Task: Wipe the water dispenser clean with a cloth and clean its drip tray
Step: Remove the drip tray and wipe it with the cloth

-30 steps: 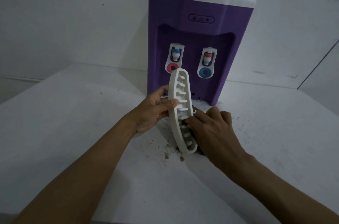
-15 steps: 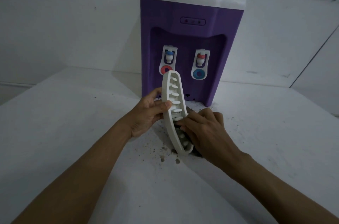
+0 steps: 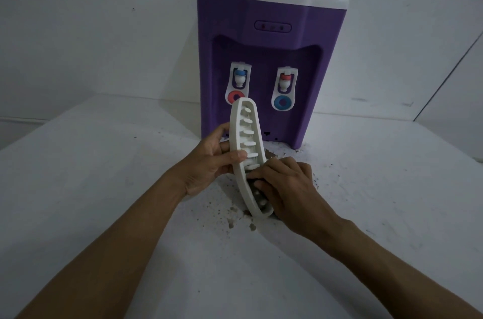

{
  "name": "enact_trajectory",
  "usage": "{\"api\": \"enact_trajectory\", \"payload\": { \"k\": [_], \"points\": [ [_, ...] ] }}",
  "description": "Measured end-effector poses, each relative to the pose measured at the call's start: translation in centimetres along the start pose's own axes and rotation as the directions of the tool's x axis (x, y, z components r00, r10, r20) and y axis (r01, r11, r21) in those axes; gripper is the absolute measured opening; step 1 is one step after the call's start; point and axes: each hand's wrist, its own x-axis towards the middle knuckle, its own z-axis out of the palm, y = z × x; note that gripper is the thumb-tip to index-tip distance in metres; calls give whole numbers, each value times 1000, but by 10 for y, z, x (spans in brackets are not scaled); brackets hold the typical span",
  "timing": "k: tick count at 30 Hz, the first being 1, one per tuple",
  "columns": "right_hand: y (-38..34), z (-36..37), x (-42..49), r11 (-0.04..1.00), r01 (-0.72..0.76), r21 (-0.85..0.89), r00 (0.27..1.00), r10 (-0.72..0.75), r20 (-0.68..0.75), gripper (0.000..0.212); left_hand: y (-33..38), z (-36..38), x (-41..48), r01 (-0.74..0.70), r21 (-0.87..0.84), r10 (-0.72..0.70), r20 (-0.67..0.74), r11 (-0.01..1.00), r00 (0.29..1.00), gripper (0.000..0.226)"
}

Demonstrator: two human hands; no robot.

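The right hand [image 3: 290, 188] covers part of the drip tray [image 3: 247, 133].

Blocked rear centre by dispenser [image 3: 308, 38]; just before it by upended tray [image 3: 235, 135], left hand [image 3: 209, 164], right hand [image 3: 290, 188]. Open over table [image 3: 91, 188] either side.

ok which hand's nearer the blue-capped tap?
Left. The left hand grips the drip tray just below the blue-capped tap; the right hand is lower, at the tray's bottom end.

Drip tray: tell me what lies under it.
Brown crumbs speckle the white table under the tilted drip tray. The right hand covers whatever lies beneath its lower end.
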Motion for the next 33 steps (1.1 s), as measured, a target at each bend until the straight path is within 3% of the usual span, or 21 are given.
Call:
{"api": "enact_trajectory", "payload": {
  "k": [7, 12, 19, 23, 26, 30, 33],
  "points": [
    [5, -9, -12, 980, 156, -123, 987, -148, 71, 49, -1, -4, -1, 20, -12, -20, -4, 1000, 1000, 59],
    [8, -12, -17, 977, 144, -156, 988, -135, 72, 37, -2, -2, -1, 23, -6, -23, -8, 1000, 1000, 60],
    [5, -15, -8, 918, 175, -355, 982, -139, 125, 54, -1, -1, 2, 25, -1, -25, -1, 1000, 1000, 60],
    [-3, -12, -14, 881, 77, -468, 995, -39, 90, 59, 0, 0, 1, 24, 9, -24, -3, 1000, 1000, 62],
    [-6, -6, -18, 908, -11, -419, 999, 26, 30, 53, 0, 3, 3, 28, 26, -28, -6, 999, 1000, 65],
    [-9, -1, -13, 980, 9, -201, 1000, -11, -11, 25, -1, -1, 0, 23, 12, -22, -6, 1000, 1000, 65],
    [-9, -6, -15, 949, 2, -316, 1000, 2, 14, 46, 0, -2, -1, 18, 28, -18, 7, 999, 1000, 64]
  ]
}}
